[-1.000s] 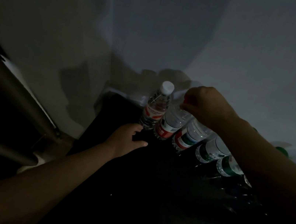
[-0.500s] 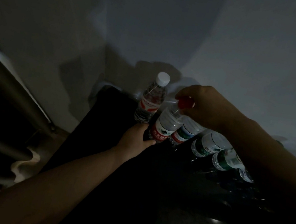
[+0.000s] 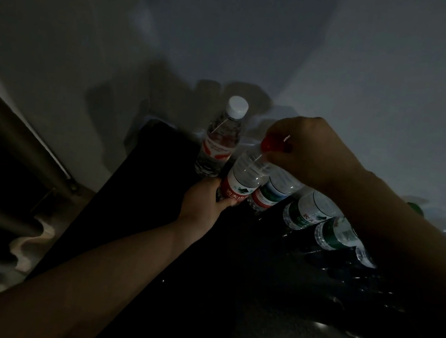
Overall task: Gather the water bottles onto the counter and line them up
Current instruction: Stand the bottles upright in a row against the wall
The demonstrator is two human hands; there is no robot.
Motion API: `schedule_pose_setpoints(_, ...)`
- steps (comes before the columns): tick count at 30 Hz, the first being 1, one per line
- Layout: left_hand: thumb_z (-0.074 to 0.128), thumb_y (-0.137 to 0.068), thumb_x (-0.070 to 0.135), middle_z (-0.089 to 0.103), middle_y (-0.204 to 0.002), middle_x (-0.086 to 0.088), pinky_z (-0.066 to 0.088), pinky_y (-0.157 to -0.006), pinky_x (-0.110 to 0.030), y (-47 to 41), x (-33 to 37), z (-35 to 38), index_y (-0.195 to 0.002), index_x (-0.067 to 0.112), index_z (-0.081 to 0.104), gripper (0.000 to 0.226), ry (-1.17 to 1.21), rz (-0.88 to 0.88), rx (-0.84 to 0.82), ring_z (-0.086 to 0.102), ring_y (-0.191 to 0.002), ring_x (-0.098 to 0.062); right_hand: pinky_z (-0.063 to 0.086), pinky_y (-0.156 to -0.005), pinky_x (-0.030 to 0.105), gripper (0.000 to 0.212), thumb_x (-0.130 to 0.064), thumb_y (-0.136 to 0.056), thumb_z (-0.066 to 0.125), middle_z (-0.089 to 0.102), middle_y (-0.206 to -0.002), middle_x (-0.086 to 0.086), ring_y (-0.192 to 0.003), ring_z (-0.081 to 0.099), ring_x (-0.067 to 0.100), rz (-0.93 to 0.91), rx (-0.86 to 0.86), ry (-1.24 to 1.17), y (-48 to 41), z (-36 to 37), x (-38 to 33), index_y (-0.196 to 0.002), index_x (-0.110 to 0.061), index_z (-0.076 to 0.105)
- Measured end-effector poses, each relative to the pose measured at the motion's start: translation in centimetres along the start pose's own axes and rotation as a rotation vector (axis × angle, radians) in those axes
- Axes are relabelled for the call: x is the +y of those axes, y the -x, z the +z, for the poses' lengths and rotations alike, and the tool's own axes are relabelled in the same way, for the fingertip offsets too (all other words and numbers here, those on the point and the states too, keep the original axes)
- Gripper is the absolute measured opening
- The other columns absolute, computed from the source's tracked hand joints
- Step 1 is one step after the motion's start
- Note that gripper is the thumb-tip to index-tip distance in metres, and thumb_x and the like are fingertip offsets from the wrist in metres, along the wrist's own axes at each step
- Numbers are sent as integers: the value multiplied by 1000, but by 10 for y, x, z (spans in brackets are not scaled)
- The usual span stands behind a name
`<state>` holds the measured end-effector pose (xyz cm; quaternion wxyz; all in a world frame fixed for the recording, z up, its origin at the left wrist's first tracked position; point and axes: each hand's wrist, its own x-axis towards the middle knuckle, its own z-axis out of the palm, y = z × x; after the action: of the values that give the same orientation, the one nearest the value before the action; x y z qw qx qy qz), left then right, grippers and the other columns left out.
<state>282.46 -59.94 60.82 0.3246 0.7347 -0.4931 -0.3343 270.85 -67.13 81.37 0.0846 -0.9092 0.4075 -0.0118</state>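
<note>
On dark glossy counter point(image 3: 195, 296), bottle row point(image 3: 308, 211) by grey wall point(image 3: 379, 62), dim rm

left hand point(image 3: 204, 204), right hand point(image 3: 306, 150) bare; forearms point(image 3: 99, 275) bare to frame edge; finer detail lost in dark

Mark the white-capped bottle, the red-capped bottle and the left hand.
white-capped bottle point(image 3: 220, 142): head view, upper edge of label.
red-capped bottle point(image 3: 245, 174): head view, clear body above label.
left hand point(image 3: 204, 204): head view, back of hand.
</note>
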Motion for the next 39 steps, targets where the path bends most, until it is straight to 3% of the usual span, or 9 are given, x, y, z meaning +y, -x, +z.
schedule_pose_setpoints(3, 74, -82, 31, 69, -111, -6, 53, -91, -38, 0, 0, 3, -106, 9, 67, 34, 17, -33, 11, 65, -103, -20, 50, -88, 40, 27, -19, -84, 70, 69, -106, 11, -95, 63, 25, -12, 33, -16, -1, 2, 3, -110, -10, 69)
schedule_pose_setpoints(7, 72, -85, 27, 72, -89, -4, 49, -73, -23, 1, -3, 5, -85, 9, 68, 18, 47, -82, 32, 69, -86, -15, 50, -86, 38, 27, -18, -84, 70, 69, -106, 12, -94, 64, 26, -30, 67, -13, -4, 3, 7, -109, -8, 69)
schedule_pose_setpoints(11, 70, -87, 16, 70, -113, -5, 47, -84, -21, 4, -5, 5, -115, 8, 67, 30, 238, -96, -24, 65, -107, -16, 50, -85, 38, 27, -19, -84, 71, 69, -105, 13, -93, 63, 26, -39, 94, -18, -9, 4, 10, -108, -7, 69)
schedule_pose_setpoints(15, 68, -88, 17, 63, -128, -3, 42, -88, -17, 6, -4, 6, -132, 15, 57, 46, 276, -77, -47, 59, -119, -16, 50, -86, 43, 29, -19, -83, 72, 68, -106, 14, -94, 63, 27, -17, 97, -51, -16, 4, 13, -109, -7, 69)
schedule_pose_setpoints(18, 68, -88, 19, 56, -137, -5, 44, -92, -21, 6, -3, 8, -141, 15, 46, 58, 263, -98, -59, 55, -123, -16, 50, -87, 43, 29, -19, -83, 71, 67, -107, 14, -96, 62, 28, -10, 104, -54, -19, 5, 14, -110, -7, 68)
schedule_pose_setpoints(23, 67, -89, 21, 50, -142, -11, 49, -102, -37, 14, -6, 12, -146, 16, 38, 64, 195, -47, -103, 52, -127, -20, 49, -89, 43, 32, -20, -85, 70, 66, -111, 15, -99, 61, 28, -12, 121, -48, -23, 8, 15, -113, -5, 66)
schedule_pose_setpoints(35, 67, -89, 24, 50, -141, -10, 48, -103, -35, 13, -8, 12, -147, 18, 35, 66, 149, -53, -105, 52, -127, -19, 50, -88, 42, 32, -19, -84, 71, 67, -112, 13, -98, 62, 27, -4, 155, -110, -22, 11, 17, -113, -5, 66)
schedule_pose_setpoints(39, 67, -89, 27, 51, -140, -11, 49, -102, -38, 14, -6, 9, -146, 17, 37, 65, 120, -51, -111, 55, -124, -22, 52, -91, 41, 47, -22, -81, 75, 65, -118, 12, -100, 63, 24, 41, 131, -139, -20, 9, 16, -123, -7, 61)
